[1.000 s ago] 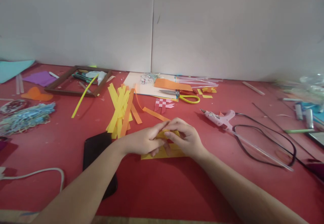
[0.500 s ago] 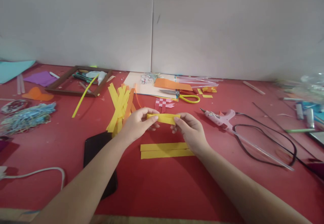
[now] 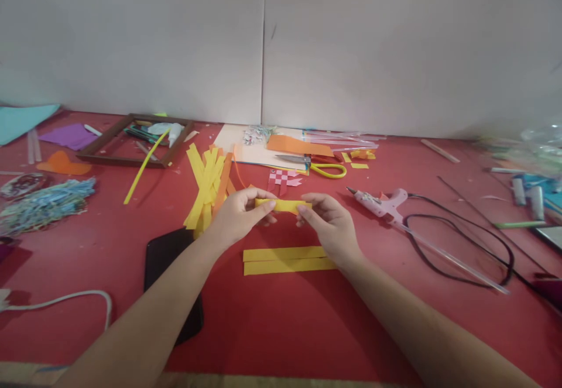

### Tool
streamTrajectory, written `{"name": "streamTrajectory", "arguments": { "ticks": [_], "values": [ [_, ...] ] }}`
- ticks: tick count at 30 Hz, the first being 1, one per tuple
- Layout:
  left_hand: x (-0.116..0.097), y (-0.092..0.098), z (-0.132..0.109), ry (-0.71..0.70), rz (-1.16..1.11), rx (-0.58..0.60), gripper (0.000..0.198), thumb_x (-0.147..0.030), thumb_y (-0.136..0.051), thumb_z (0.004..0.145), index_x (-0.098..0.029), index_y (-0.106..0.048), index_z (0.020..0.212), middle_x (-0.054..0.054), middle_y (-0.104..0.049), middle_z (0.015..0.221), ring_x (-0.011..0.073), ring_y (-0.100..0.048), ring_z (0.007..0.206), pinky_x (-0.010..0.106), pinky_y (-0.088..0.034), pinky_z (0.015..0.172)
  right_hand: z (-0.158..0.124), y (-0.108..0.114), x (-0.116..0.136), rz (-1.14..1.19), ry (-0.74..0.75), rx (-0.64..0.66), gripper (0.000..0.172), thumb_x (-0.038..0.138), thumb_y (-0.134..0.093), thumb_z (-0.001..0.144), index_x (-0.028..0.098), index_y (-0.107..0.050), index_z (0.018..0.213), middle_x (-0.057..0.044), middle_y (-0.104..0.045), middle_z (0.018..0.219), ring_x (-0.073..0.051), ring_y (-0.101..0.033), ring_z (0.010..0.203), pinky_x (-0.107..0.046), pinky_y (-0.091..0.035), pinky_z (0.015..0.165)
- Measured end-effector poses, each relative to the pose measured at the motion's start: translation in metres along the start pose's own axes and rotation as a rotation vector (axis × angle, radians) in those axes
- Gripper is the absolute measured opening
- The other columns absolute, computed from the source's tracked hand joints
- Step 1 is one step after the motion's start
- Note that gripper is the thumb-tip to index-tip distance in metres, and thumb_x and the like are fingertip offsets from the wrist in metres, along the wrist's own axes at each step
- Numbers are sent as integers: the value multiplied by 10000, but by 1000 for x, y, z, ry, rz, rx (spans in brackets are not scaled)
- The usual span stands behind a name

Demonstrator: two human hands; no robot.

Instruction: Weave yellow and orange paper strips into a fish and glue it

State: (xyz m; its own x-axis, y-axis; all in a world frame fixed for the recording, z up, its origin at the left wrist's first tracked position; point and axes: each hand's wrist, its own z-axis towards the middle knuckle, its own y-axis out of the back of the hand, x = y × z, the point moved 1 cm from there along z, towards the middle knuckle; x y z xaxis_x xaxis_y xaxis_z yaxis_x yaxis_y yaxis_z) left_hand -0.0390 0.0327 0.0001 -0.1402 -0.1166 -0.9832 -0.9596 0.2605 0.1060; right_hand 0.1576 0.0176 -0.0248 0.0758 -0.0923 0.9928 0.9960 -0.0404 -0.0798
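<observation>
Between my two hands a short yellow paper strip (image 3: 286, 206), seemingly folded, is held level above the table. My left hand (image 3: 242, 212) pinches its left end, thumb on the near face. The right end is pinched by my right hand (image 3: 328, 224), its thumb pressing on the paper. Below them, two longer yellow paper strips (image 3: 281, 261) lie side by side on the red tabletop, their right ends partly behind my right hand. Just beyond my fingers sits a pink and red woven paper fish (image 3: 283, 180).
A pile of yellow strips (image 3: 204, 180) and a black phone-like slab (image 3: 167, 253) lie left. Yellow-handled scissors (image 3: 327, 170) rest at the back. A pink glue gun (image 3: 381, 205) with a looped black cord lies right. Farther left is a brown wooden frame (image 3: 105, 157).
My right thumb has slid slightly left along the yellow strip, pressing it. The strip looks narrower and flatter between my hands. Everything on the table stays in place.
</observation>
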Motion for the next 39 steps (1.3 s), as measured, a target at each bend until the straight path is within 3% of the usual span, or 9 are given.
{"name": "streamTrajectory", "arguments": {
  "ticks": [5,11,23,33,39],
  "values": [
    [1,0,2,-40,-113,-93,270,-297,-713,816,-157,-623,1028,48,-699,930,140,-715,769,256,-600,695,1,2,-2,0,18,-53,308,386,-786,746,210,-655,961,9,-703,745,-133,-688,664,-300,-589,715],
    [1,5,4,-69,-203,-247,277,-305,-763,763,-152,-627,949,36,-674,896,146,-703,784,244,-609,657,3,4,-4,58,-31,-102,360,398,-791,739,218,-635,1009,-5,-736,781,-179,-737,762,-360,-615,800],
    [1,6,4,-75,-280,-287,325,-386,-823,696,-146,-716,886,40,-727,799,132,-701,721,236,-613,680,1,4,-2,83,-61,-96,303,369,-799,740,204,-677,963,-25,-767,821,-191,-755,799,-331,-625,779],
    [0,7,4,-90,-216,-314,305,-424,-799,713,-158,-689,813,29,-695,756,144,-692,720,248,-603,666,1,3,-1,76,-50,-89,293,381,-803,737,206,-683,939,-18,-766,807,-190,-752,781,-356,-622,798],
    [2,11,5,-113,-125,-325,283,-413,-778,727,-164,-644,743,4,-635,659,115,-628,615,250,-581,631,-3,1,1,49,-49,-45,272,380,-790,752,204,-673,924,-20,-744,768,-191,-740,768,-365,-608,794]
  ]
}}
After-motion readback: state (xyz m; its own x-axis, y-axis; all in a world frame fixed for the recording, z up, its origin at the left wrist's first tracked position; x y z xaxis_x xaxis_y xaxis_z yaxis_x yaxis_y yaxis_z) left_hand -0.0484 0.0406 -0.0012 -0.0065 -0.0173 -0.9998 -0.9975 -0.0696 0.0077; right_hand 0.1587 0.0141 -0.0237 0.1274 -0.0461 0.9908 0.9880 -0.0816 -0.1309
